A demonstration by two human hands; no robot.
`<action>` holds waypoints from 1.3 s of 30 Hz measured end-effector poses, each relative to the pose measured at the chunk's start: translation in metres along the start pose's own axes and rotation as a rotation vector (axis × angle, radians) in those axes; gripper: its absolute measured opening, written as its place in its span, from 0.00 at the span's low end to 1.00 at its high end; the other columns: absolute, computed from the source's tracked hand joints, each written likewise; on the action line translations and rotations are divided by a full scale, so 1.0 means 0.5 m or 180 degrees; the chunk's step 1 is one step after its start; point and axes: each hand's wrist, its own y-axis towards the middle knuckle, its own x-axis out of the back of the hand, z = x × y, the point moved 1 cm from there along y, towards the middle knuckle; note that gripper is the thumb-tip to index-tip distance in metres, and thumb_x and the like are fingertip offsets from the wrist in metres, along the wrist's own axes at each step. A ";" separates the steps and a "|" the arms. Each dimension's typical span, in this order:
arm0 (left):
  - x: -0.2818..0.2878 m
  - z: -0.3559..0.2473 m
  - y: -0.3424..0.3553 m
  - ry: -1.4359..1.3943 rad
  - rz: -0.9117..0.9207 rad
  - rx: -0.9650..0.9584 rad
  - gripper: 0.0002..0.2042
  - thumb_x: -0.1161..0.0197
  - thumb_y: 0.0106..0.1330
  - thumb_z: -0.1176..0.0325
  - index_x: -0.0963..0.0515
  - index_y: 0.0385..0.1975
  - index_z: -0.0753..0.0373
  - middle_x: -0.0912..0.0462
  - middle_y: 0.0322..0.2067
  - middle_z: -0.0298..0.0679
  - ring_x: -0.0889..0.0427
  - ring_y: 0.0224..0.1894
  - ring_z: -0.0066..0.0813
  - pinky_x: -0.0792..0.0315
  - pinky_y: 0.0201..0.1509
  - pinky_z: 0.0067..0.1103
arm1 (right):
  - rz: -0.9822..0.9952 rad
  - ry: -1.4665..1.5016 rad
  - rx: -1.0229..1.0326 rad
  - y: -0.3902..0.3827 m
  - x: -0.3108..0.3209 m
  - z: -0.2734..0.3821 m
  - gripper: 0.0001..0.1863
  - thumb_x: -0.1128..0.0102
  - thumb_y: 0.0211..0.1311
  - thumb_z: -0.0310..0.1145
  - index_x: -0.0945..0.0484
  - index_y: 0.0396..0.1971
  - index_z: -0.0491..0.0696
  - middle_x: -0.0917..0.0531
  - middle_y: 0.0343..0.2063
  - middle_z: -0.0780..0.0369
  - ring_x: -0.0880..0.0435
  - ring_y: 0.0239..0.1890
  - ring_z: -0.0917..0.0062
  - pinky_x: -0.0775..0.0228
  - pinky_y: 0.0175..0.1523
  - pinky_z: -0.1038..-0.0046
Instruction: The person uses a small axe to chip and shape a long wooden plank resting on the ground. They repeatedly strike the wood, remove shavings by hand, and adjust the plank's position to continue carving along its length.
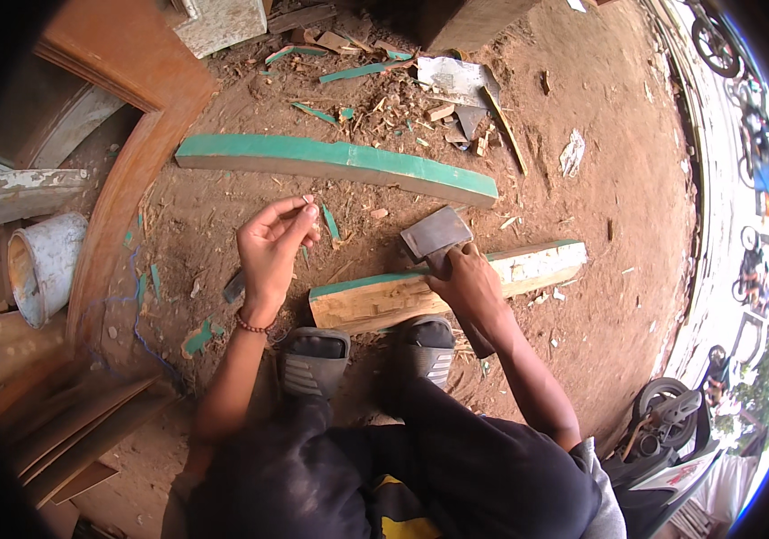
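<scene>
Right hand [472, 286] is wrapped round the handle of a hatchet with a broad, flat grey metal head [436, 232], grip close under the head, centre-right of frame. Left hand [278, 241], centre-left, has thumb pinched to curled fingers; can't tell if that grip holds a small bit. Rough-cut pale wood beam with green-painted edge [371, 305] lies at lower centre, under the hatchet.

Risks, my read: grey strapped sandals [317, 359] sit right at the beam's near side, so a glancing blade could find my toes. Loose dirt could let the beam roll.

Room: long green-topped beam [335, 160] bounds upper centre, brown wooden frame [137, 184] the left. Widest brown dirt ground [613, 157] runs right, to the parked motorbike [663, 422] lower right.
</scene>
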 end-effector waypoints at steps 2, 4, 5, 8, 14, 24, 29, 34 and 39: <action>-0.004 -0.010 0.006 0.0072 0.0081 0.0034 0.08 0.34 0.65 0.75 0.19 0.41 0.71 0.15 0.31 0.38 0.19 0.28 0.18 0.27 0.30 0.15 | -0.0175 0.0047 0.0030 0.005 0.003 -0.013 0.23 0.31 0.54 0.48 0.18 0.33 0.40 0.17 0.35 0.47 0.15 0.37 0.57 0.23 0.43 0.60; -0.011 -0.014 0.007 0.0120 0.0155 0.0060 0.08 0.35 0.65 0.75 0.19 0.40 0.71 0.15 0.32 0.38 0.19 0.28 0.19 0.27 0.30 0.15 | -0.0014 0.0571 -0.0237 0.033 0.017 -0.035 0.21 0.32 0.56 0.46 0.17 0.35 0.40 0.16 0.33 0.48 0.14 0.34 0.59 0.22 0.41 0.62; -0.015 -0.014 0.007 0.0117 0.0188 0.0076 0.08 0.35 0.65 0.75 0.19 0.40 0.71 0.15 0.32 0.38 0.19 0.28 0.19 0.27 0.31 0.15 | 0.0060 0.0832 -0.0381 0.057 0.027 -0.048 0.21 0.32 0.57 0.45 0.16 0.37 0.40 0.15 0.32 0.48 0.13 0.33 0.60 0.22 0.40 0.63; -0.026 -0.003 0.003 0.0165 0.0286 0.0130 0.08 0.35 0.65 0.75 0.20 0.40 0.72 0.15 0.33 0.39 0.18 0.29 0.19 0.27 0.31 0.15 | -0.0765 0.1131 -0.0105 0.157 0.062 -0.081 0.17 0.33 0.57 0.37 0.16 0.39 0.39 0.14 0.30 0.49 0.13 0.31 0.60 0.21 0.39 0.65; -0.032 0.016 -0.007 0.0180 0.0424 0.0251 0.08 0.36 0.66 0.76 0.20 0.41 0.73 0.14 0.36 0.42 0.18 0.30 0.20 0.25 0.33 0.16 | -0.1351 0.0410 0.0540 0.360 0.092 -0.075 0.22 0.43 0.56 0.26 0.21 0.53 0.49 0.19 0.48 0.53 0.17 0.48 0.62 0.23 0.50 0.63; -0.013 -0.004 0.015 0.0124 0.0265 0.0279 0.10 0.37 0.66 0.77 0.21 0.45 0.73 0.14 0.35 0.42 0.18 0.30 0.20 0.24 0.34 0.16 | -0.1630 -0.0140 0.1335 0.419 0.067 -0.041 0.08 0.40 0.60 0.29 0.15 0.38 0.54 0.18 0.36 0.60 0.22 0.45 0.65 0.22 0.45 0.63; -0.018 0.001 0.025 0.0133 0.0313 0.0422 0.09 0.37 0.66 0.76 0.21 0.44 0.73 0.14 0.35 0.41 0.18 0.30 0.19 0.24 0.34 0.15 | -0.1744 0.0782 0.1518 0.350 0.033 0.017 0.16 0.40 0.66 0.37 0.21 0.44 0.41 0.16 0.33 0.56 0.19 0.40 0.67 0.25 0.45 0.65; -0.021 0.005 0.029 0.0062 0.0356 0.0374 0.09 0.37 0.66 0.76 0.21 0.43 0.73 0.15 0.34 0.39 0.18 0.30 0.19 0.24 0.34 0.15 | -0.1636 0.0665 0.1705 0.290 -0.016 0.099 0.07 0.35 0.59 0.31 0.19 0.36 0.48 0.17 0.33 0.61 0.19 0.38 0.68 0.25 0.44 0.66; -0.005 0.006 0.020 0.0056 0.0329 0.0195 0.09 0.38 0.67 0.76 0.22 0.43 0.72 0.16 0.36 0.40 0.19 0.31 0.18 0.24 0.34 0.15 | -0.1533 0.0591 0.1703 0.294 -0.036 0.107 0.06 0.43 0.63 0.29 0.18 0.36 0.49 0.19 0.36 0.60 0.21 0.41 0.62 0.28 0.49 0.64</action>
